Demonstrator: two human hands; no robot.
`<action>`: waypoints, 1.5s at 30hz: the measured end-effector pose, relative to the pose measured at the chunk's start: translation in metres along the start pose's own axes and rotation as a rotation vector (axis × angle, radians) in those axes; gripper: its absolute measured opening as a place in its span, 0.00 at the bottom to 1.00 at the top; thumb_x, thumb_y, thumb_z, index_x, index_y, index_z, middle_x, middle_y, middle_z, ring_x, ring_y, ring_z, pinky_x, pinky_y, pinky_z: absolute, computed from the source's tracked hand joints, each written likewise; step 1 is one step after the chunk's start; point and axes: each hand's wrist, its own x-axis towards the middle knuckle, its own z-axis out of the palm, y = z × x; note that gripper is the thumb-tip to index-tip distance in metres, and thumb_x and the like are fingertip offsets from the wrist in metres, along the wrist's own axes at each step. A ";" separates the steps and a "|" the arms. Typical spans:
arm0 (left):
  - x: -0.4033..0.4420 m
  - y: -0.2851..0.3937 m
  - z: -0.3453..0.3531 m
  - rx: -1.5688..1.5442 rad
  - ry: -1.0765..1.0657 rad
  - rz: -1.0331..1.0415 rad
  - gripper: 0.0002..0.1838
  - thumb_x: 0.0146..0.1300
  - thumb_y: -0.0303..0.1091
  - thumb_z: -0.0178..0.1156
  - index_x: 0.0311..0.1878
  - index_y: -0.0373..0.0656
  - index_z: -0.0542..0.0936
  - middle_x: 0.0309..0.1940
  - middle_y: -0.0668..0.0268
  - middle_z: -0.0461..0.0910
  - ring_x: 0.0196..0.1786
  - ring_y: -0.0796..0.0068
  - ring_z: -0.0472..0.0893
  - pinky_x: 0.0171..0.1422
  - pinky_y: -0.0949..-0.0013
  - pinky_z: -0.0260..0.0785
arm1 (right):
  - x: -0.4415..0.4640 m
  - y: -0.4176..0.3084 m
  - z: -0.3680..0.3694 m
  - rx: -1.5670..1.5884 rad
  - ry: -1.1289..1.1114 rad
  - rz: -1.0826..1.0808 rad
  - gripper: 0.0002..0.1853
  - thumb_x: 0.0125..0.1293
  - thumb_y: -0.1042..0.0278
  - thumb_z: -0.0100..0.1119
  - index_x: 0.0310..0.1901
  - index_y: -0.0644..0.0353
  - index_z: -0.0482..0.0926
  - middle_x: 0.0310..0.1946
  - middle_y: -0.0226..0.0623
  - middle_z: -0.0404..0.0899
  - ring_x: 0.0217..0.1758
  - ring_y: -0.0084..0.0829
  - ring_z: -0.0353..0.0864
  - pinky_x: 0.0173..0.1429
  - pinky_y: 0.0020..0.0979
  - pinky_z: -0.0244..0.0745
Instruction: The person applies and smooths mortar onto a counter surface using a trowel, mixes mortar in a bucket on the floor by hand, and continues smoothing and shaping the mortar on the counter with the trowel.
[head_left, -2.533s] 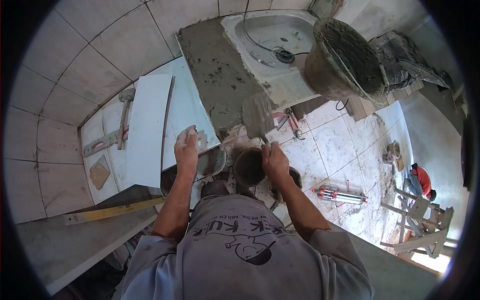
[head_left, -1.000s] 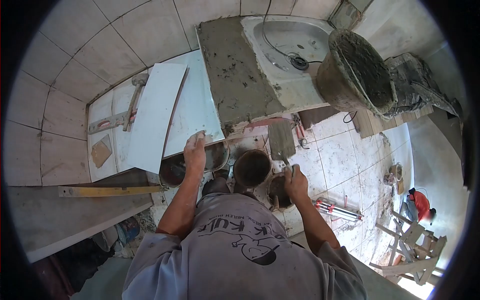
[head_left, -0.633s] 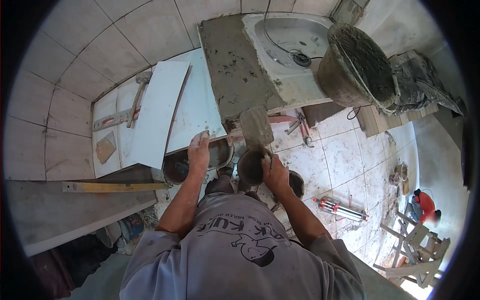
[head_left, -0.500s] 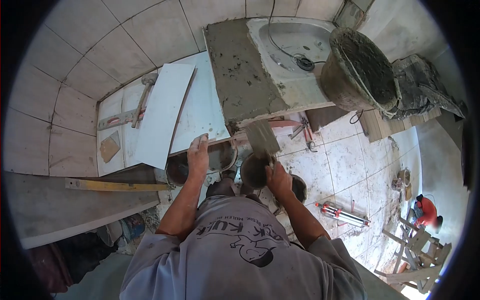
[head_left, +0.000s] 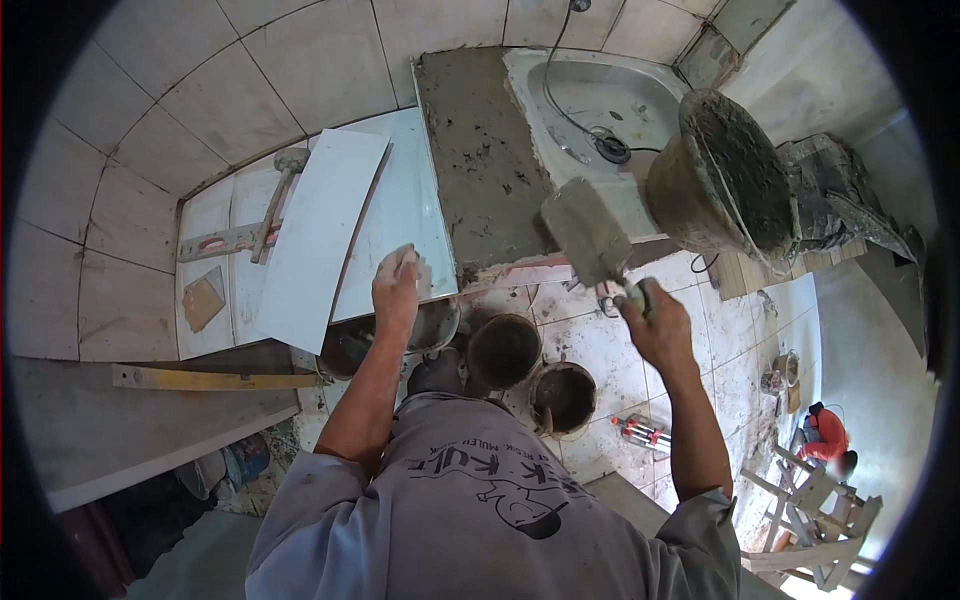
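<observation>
My right hand [head_left: 662, 322] is wrapped round the handle of a trowel [head_left: 588, 232]. The trowel's broad, grey-smeared blade is raised over the counter's front edge, between the wet mortar bed [head_left: 475, 150] and the sink [head_left: 625, 100]. My left hand [head_left: 396, 295] is up in front of the large white tiles [head_left: 405, 210], holding nothing that I can see. Its fingers are loosely bent, whitish with dust and slightly blurred. A narrower white tile [head_left: 325, 225] lies aslant on top of the others. Below my hands, two dark buckets, one [head_left: 503, 352] beside the other [head_left: 563, 398], stand on the floor.
A large mortar bucket [head_left: 720, 170] stands right of the sink. A hammer [head_left: 278, 205] and a spirit level [head_left: 225, 243] lie on the left tiles. A yellow level [head_left: 220, 378] lies lower left. A tile cutter [head_left: 640, 434] is on the floor; another person [head_left: 825, 435] crouches far right.
My right hand has lifted the trowel from above the floor bucket up and right towards the sink. My left hand has come up off the white tile's front edge.
</observation>
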 end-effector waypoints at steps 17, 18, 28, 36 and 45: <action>0.132 -0.019 0.028 -0.081 -0.060 -0.013 0.24 0.70 0.46 0.52 0.55 0.34 0.78 0.54 0.54 0.77 0.58 0.63 0.75 0.64 0.66 0.64 | 0.179 -0.104 -0.008 -0.495 -0.127 -0.089 0.19 0.64 0.51 0.58 0.43 0.60 0.78 0.35 0.51 0.80 0.40 0.48 0.83 0.44 0.44 0.78; 0.134 -0.019 0.029 -0.084 -0.058 -0.019 0.24 0.70 0.46 0.52 0.55 0.34 0.78 0.54 0.54 0.77 0.58 0.63 0.75 0.64 0.66 0.64 | 0.185 -0.104 -0.006 -0.484 -0.160 -0.086 0.19 0.64 0.50 0.58 0.43 0.60 0.78 0.35 0.51 0.80 0.40 0.49 0.83 0.45 0.45 0.78; 0.161 -0.014 0.029 -0.161 -0.096 -0.066 0.22 0.72 0.43 0.51 0.56 0.33 0.78 0.50 0.58 0.77 0.54 0.70 0.75 0.62 0.69 0.63 | 0.207 -0.104 0.009 -0.436 -0.192 -0.054 0.19 0.64 0.52 0.59 0.44 0.60 0.77 0.37 0.52 0.80 0.40 0.51 0.82 0.45 0.47 0.77; 0.174 -0.007 0.030 -0.169 -0.122 -0.072 0.23 0.72 0.43 0.51 0.56 0.32 0.77 0.51 0.58 0.77 0.55 0.70 0.75 0.63 0.69 0.63 | 0.189 -0.110 0.001 -0.419 -0.092 -0.049 0.17 0.64 0.52 0.59 0.44 0.59 0.77 0.35 0.51 0.79 0.39 0.50 0.83 0.41 0.45 0.78; 0.180 -0.006 0.025 -0.075 -0.121 -0.090 0.24 0.70 0.46 0.51 0.55 0.33 0.78 0.50 0.56 0.78 0.54 0.68 0.76 0.62 0.69 0.64 | 0.183 -0.118 0.005 -0.469 -0.114 -0.050 0.17 0.65 0.51 0.57 0.43 0.58 0.78 0.32 0.47 0.77 0.35 0.48 0.83 0.38 0.44 0.78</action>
